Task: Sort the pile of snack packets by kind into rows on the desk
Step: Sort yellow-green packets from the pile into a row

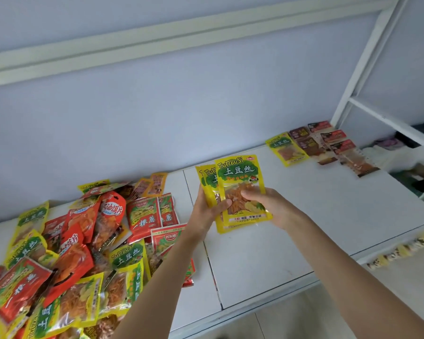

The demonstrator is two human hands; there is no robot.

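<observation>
A fanned stack of yellow-green packets [238,172] is held upright above the white desk [304,216]. My left hand [207,211] grips the stack from the left, thumb across the front. My right hand [269,204] pinches the front packet on its right side. A big mixed pile of packets [66,253], red, orange and yellow-green, covers the desk's left part. At the far right lie one yellow-green packet [287,149], dark brown packets [307,143] and clear packets with dark red tops [340,145], side by side.
A lilac wall runs behind the desk. A white metal frame [362,69] rises at the right, with bedding [402,155] beyond it. A fringe of small pompoms [402,248] hangs along the desk's right front edge.
</observation>
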